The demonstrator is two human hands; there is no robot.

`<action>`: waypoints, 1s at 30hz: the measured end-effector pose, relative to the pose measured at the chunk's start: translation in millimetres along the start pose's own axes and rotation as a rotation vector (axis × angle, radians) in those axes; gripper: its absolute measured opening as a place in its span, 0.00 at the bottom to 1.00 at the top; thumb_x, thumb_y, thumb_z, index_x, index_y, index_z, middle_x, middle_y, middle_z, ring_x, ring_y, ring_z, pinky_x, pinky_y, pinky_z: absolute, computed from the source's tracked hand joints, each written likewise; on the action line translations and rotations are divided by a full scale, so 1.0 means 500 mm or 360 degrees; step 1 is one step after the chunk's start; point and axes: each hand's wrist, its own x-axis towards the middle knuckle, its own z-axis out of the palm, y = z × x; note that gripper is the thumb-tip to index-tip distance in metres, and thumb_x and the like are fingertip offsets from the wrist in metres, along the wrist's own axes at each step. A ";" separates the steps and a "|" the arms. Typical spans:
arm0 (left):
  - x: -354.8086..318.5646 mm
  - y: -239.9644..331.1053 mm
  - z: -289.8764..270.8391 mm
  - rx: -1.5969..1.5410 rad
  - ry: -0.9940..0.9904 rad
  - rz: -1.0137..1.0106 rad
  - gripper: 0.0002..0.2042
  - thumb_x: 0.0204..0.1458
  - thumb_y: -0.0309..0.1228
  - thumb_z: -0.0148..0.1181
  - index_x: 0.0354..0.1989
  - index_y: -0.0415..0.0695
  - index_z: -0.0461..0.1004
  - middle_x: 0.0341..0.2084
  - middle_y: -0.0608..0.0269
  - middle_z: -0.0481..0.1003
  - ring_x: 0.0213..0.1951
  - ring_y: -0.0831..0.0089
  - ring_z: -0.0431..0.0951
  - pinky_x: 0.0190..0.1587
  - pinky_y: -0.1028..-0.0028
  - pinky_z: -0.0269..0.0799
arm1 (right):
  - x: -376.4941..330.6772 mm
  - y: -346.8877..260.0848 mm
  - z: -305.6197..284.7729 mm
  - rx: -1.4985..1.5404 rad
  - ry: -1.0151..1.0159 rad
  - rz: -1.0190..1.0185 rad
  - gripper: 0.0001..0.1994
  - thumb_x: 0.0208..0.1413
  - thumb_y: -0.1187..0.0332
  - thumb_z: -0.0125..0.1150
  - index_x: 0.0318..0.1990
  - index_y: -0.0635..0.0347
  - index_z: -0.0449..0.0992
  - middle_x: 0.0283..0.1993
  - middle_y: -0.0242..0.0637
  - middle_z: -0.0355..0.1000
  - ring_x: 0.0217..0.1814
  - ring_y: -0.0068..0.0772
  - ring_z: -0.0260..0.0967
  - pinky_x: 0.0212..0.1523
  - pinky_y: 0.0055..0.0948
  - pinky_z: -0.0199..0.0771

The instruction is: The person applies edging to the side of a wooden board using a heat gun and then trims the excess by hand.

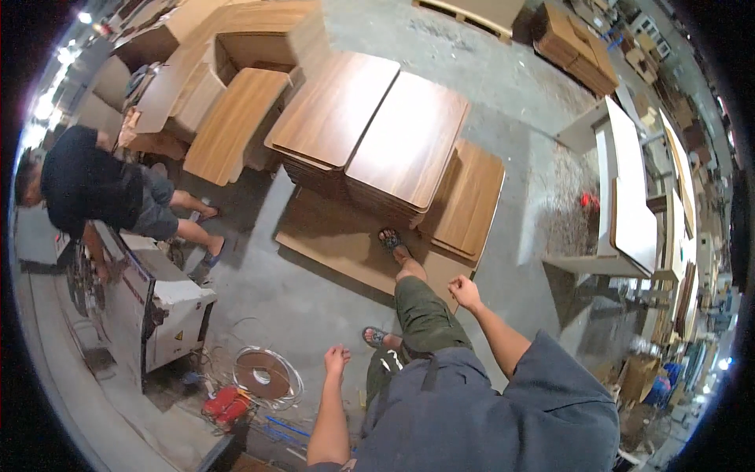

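Observation:
My left hand (336,360) hangs over the concrete floor beside my left leg, its fingers loosely bent and apart with nothing in them. My right hand (464,292) is held above the near edge of a brown sheet (314,232), its fingers curled in and no object showing in it. Ahead stand two side-by-side stacks of wood-grain panels, the left stack (334,106) and the right stack (409,138). A lower stack of wood-grain panels (464,204) lies to their right. Neither hand touches a panel. One of my sandalled feet (389,238) is on the brown sheet, the other on the floor.
A person (94,181) in dark clothes bends over a white machine (177,315) at the left. Curved wood-grain furniture (236,118) stands behind. A coil (263,374) and a red tool (226,405) lie near left. White panel frames (629,189) stand right; flattened cardboard (574,47) is far right.

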 end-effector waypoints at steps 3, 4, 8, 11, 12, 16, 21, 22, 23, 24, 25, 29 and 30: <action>0.077 0.104 0.076 0.0222 -0.0030 -0.0081 0.12 0.71 0.36 0.59 0.45 0.37 0.77 0.35 0.59 0.82 0.30 0.74 0.79 0.33 0.72 0.76 | 0.108 -0.026 0.009 0.0106 -0.0003 0.0034 0.13 0.63 0.64 0.68 0.48 0.63 0.81 0.34 0.39 0.83 0.32 0.29 0.82 0.39 0.33 0.82; 0.108 0.137 0.100 0.0315 -0.0086 0.0007 0.13 0.71 0.37 0.59 0.45 0.37 0.78 0.35 0.60 0.82 0.31 0.74 0.79 0.34 0.72 0.77 | 0.142 -0.033 0.018 0.0146 -0.0013 0.0158 0.12 0.64 0.65 0.67 0.49 0.64 0.81 0.34 0.38 0.83 0.32 0.28 0.81 0.38 0.33 0.82; 0.280 0.307 0.224 0.0692 -0.0124 0.0127 0.15 0.70 0.40 0.61 0.45 0.39 0.81 0.32 0.63 0.82 0.32 0.75 0.80 0.36 0.72 0.76 | 0.305 -0.052 0.033 0.0484 -0.0040 0.0273 0.09 0.70 0.72 0.61 0.52 0.66 0.79 0.38 0.34 0.82 0.34 0.26 0.79 0.39 0.30 0.83; 0.431 0.456 0.348 0.0704 -0.0177 0.0086 0.13 0.70 0.40 0.62 0.43 0.42 0.81 0.30 0.68 0.79 0.31 0.78 0.77 0.34 0.72 0.74 | 0.426 -0.062 0.033 0.0548 -0.0003 0.0200 0.11 0.69 0.70 0.62 0.53 0.65 0.80 0.39 0.34 0.82 0.35 0.25 0.78 0.39 0.29 0.82; 0.480 0.504 0.397 0.0584 -0.0184 0.0163 0.11 0.71 0.39 0.62 0.43 0.43 0.80 0.30 0.70 0.79 0.30 0.79 0.76 0.33 0.73 0.73 | 0.463 -0.067 0.034 0.0557 -0.0003 0.0325 0.12 0.68 0.69 0.63 0.54 0.65 0.80 0.39 0.33 0.82 0.35 0.25 0.78 0.38 0.29 0.81; 0.660 0.687 0.574 0.0146 -0.0184 0.0269 0.09 0.72 0.35 0.61 0.52 0.43 0.79 0.34 0.69 0.80 0.31 0.78 0.78 0.35 0.73 0.78 | 0.578 -0.095 0.032 0.0592 -0.0014 0.0431 0.15 0.68 0.68 0.64 0.58 0.64 0.80 0.38 0.32 0.81 0.34 0.24 0.77 0.38 0.27 0.79; 0.802 0.802 0.717 0.0222 0.0085 0.0376 0.14 0.71 0.36 0.63 0.58 0.43 0.76 0.40 0.69 0.77 0.37 0.77 0.77 0.43 0.67 0.82 | 0.675 -0.120 0.012 0.0758 -0.0070 0.0431 0.21 0.69 0.67 0.65 0.65 0.65 0.74 0.47 0.33 0.81 0.42 0.23 0.77 0.44 0.27 0.78; 0.819 0.812 0.732 0.0215 0.0100 0.0321 0.13 0.70 0.36 0.63 0.57 0.43 0.76 0.39 0.69 0.77 0.37 0.76 0.77 0.44 0.66 0.82 | 0.693 -0.123 0.011 0.0907 -0.0073 0.0548 0.24 0.69 0.66 0.66 0.69 0.65 0.72 0.52 0.34 0.80 0.47 0.23 0.77 0.47 0.27 0.78; 0.837 0.821 0.747 0.0239 0.0150 0.0232 0.12 0.70 0.36 0.62 0.55 0.43 0.77 0.38 0.69 0.76 0.37 0.76 0.77 0.45 0.65 0.82 | 0.712 -0.126 0.013 0.0895 -0.0071 0.0475 0.24 0.69 0.66 0.66 0.69 0.65 0.72 0.52 0.34 0.80 0.47 0.23 0.77 0.47 0.27 0.78; 0.850 0.827 0.757 0.0220 0.0108 0.0263 0.12 0.70 0.36 0.62 0.55 0.43 0.77 0.38 0.69 0.76 0.37 0.76 0.77 0.45 0.65 0.82 | 0.730 -0.130 0.016 0.0857 -0.0053 0.0488 0.27 0.70 0.66 0.67 0.71 0.66 0.68 0.57 0.35 0.79 0.50 0.24 0.77 0.53 0.28 0.78; 0.856 0.827 0.761 0.0196 0.0088 0.0238 0.11 0.70 0.36 0.62 0.54 0.44 0.77 0.37 0.69 0.76 0.37 0.76 0.77 0.45 0.64 0.82 | 0.743 -0.134 0.019 0.0819 -0.0023 0.0562 0.29 0.70 0.66 0.68 0.73 0.66 0.65 0.61 0.37 0.78 0.54 0.25 0.78 0.59 0.29 0.78; 0.876 0.836 0.764 0.0252 0.0044 0.0106 0.10 0.71 0.36 0.62 0.51 0.44 0.76 0.39 0.67 0.78 0.38 0.73 0.79 0.45 0.65 0.84 | 0.787 -0.155 0.036 0.1005 -0.0040 0.0617 0.35 0.69 0.65 0.71 0.77 0.68 0.60 0.69 0.47 0.74 0.57 0.30 0.78 0.65 0.33 0.77; 0.877 0.839 0.760 0.0386 0.0083 0.0008 0.11 0.71 0.37 0.62 0.53 0.43 0.76 0.43 0.65 0.80 0.40 0.72 0.81 0.46 0.68 0.84 | 0.792 -0.159 0.035 0.0935 -0.0092 0.0579 0.36 0.69 0.65 0.71 0.77 0.69 0.59 0.73 0.50 0.70 0.57 0.32 0.78 0.64 0.34 0.77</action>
